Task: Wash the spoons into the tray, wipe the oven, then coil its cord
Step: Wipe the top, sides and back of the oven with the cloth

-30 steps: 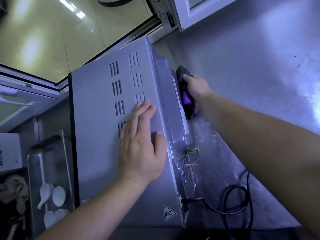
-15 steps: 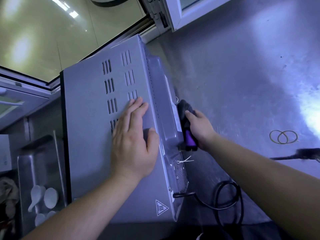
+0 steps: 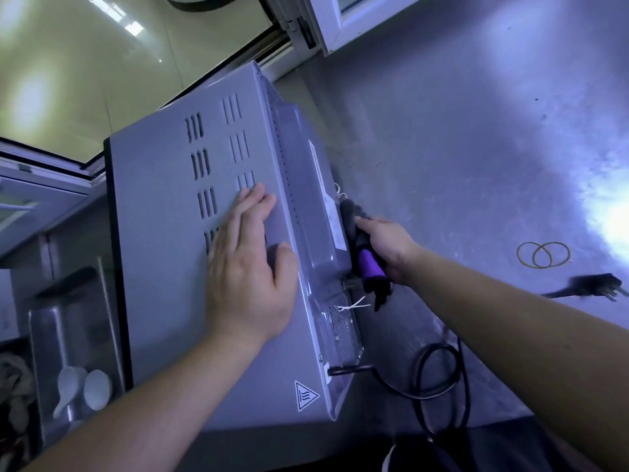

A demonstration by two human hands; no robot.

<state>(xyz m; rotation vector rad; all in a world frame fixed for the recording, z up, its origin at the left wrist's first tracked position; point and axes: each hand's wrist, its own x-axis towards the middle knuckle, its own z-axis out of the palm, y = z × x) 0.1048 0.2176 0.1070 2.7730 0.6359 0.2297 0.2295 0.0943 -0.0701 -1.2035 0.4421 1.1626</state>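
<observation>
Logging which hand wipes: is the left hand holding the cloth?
No, the left hand lies flat on the oven, while the right hand grips the dark and purple cloth against the oven's back.

Grey vented oven (image 3: 163, 267), black cord (image 3: 354, 368) loose behind it, white spoons (image 3: 97, 390) in the steel tray (image 3: 51, 335) alongside.

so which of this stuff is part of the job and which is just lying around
Job: oven, cloth gripped by the right hand, left hand flat on the oven, cord, plug, spoons, tray.

Lying about: rubber bands (perhaps meant for the cord), rag at the left edge.
</observation>
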